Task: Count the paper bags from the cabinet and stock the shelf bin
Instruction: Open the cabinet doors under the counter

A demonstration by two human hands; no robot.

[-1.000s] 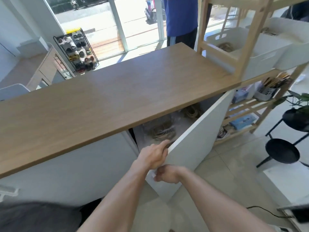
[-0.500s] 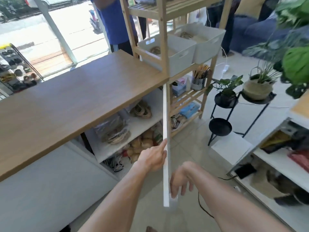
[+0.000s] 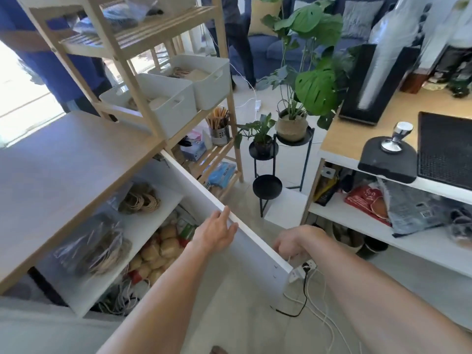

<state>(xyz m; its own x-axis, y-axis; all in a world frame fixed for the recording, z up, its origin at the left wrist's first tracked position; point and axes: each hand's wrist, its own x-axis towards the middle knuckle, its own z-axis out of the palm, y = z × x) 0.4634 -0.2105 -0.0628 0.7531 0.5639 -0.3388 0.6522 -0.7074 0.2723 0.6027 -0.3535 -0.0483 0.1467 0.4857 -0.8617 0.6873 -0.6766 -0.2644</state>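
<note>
None of the bags (image 3: pixel 99 247) is yet taken out or counted, as far as can be judged; only the opening of the cabinet (image 3: pixel 63 175) is done. Its door (image 3: pixel 255 256) stands swung wide and the inner shelf (image 3: pixel 153 221) is laid bare. Two bundles of bags are seen on that shelf, wrapped in clear plastic with twisted paper handles showing; the back bundle (image 3: pixel 139 199) lies deeper in. Counting, and carrying to a bin (image 3: pixel 176 111) on the wooden rack (image 3: pixel 143 34), are left to be done. Two white bins are seen there side by side, and which is meant cannot be told.

The door's top edge is gripped by the left hand (image 3: pixel 217 231), thumb and fingers (image 3: pixel 233 226) closed over it. The right hand (image 3: pixel 293 241) is held just beyond the door, its fingers curled downward and partly hidden by the panel, so whether anything is grasped cannot be told. The bags lie inside the cabinet, below and to the left of the left hand, apart from both hands and untouched.
</note>
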